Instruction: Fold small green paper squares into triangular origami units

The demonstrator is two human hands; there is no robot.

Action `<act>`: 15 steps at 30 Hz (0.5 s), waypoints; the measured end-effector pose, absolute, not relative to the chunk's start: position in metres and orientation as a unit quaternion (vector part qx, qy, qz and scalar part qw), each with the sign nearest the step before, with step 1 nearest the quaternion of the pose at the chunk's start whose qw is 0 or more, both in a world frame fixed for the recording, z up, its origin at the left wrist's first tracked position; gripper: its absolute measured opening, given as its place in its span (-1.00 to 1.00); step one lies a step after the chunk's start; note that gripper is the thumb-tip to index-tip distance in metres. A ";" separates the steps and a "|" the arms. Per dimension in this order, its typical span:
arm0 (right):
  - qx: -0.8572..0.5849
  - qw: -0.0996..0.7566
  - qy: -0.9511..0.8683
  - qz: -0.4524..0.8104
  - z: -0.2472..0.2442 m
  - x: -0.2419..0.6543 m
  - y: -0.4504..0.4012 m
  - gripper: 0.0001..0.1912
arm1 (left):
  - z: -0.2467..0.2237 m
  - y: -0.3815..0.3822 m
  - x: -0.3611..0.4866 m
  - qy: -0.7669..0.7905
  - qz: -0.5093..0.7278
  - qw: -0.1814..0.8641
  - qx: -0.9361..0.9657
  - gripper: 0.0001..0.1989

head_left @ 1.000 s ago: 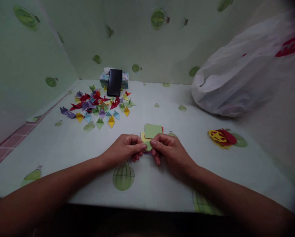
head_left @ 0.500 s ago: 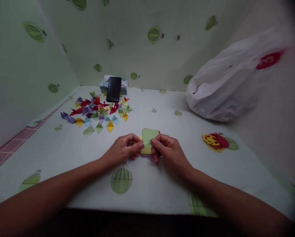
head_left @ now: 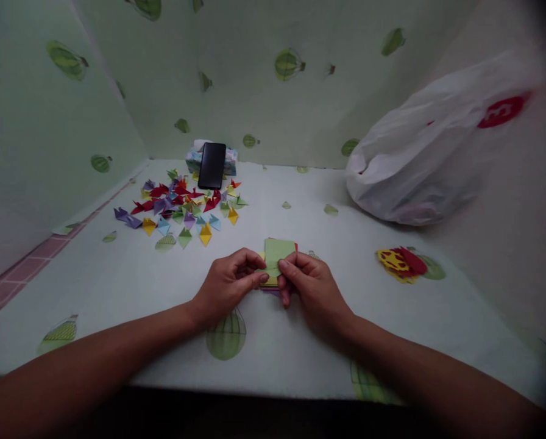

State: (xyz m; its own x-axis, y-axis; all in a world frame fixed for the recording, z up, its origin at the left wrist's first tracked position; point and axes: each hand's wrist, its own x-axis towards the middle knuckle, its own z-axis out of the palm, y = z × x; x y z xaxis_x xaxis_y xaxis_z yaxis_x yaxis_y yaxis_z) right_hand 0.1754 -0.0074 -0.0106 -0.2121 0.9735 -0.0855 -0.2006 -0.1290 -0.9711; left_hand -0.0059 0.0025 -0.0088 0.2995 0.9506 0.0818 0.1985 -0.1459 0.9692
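- Right hand (head_left: 309, 280): thumb and fingers closing on the right end of a small green paper piece (head_left: 271, 272), pinching it.
- Left hand (head_left: 236, 277): fingers curling at the piece's left end, thumb and index looking slightly apart; can't tell if they're gripping it or just touching.
- Green paper piece: sitting between both hands' fingertips, over the near part of a paper stack (head_left: 280, 249). Exact fold too small to read.
- Stack: lying between and just beyond the hands, green on top, red, yellow and purple edges showing.
- Folded paper shapes (head_left: 178, 216), many colors: spreading beyond the left hand, off to its left.
- Phone (head_left: 212, 166): leaning on a tissue box (head_left: 230, 163) behind those shapes.
- Yellow cutouts (head_left: 393, 260) and red piece (head_left: 414, 262): lying together well right of the right hand.
- White plastic bag (head_left: 419, 164): resting beyond them.
- Tablecloth (head_left: 282, 347): running under everything, balloon print showing.
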 end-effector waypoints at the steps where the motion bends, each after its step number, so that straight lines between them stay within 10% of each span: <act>1: -0.415 0.470 -0.460 0.629 -0.011 0.175 -0.008 -0.70 | -0.009 0.002 -0.006 0.448 0.395 0.478 0.644 -0.85; 15: -0.379 0.435 -0.447 0.684 -0.008 0.174 -0.010 -0.76 | -0.003 0.003 -0.004 0.419 0.472 0.543 0.553 -0.79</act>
